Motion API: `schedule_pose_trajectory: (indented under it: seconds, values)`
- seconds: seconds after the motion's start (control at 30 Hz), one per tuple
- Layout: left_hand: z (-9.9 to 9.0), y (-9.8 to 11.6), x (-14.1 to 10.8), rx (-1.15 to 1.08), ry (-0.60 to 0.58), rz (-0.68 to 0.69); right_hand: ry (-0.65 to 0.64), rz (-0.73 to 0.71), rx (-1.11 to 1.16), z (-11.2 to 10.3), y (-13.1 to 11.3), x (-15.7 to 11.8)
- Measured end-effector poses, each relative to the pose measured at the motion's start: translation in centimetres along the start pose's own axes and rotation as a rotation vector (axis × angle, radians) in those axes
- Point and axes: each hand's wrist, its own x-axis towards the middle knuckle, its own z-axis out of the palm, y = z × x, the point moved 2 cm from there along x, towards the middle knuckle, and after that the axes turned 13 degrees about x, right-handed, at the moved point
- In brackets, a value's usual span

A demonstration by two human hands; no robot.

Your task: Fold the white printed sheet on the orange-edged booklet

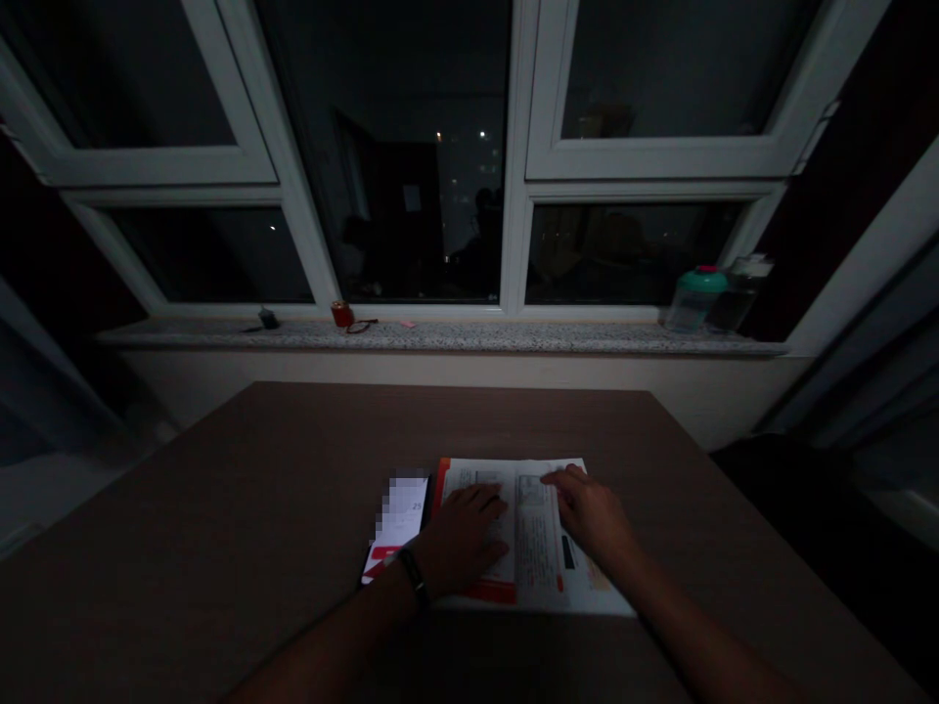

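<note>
An open booklet (538, 548) with red edges and printed pages lies on the brown table (330, 440). My left hand (466, 538) rests flat on its left page, fingers spread, with a dark band on the wrist. Over the upper part of the right page is my right hand (587, 504), its index finger stretched out to the paper and the other fingers curled; it holds nothing that shows. A lit phone (400, 523) lies left of the booklet, beside my left forearm, its screen partly blurred out.
Beyond the table's far edge runs a speckled window sill (455, 337). On it stand a small red jar (341, 314), a small dark object (268, 318) and a teal-topped bottle (693, 298) beside another clear container (739, 293). Dark windows rise behind.
</note>
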Motion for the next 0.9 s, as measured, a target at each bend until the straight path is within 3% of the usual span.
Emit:
schedule_pose_trajectory:
  seconds: [0.9]
  values:
    - [-0.68,0.53,-0.15,-0.062,-0.001,-0.012,0.026,-0.125,0.154,0.69,0.02,-0.05]
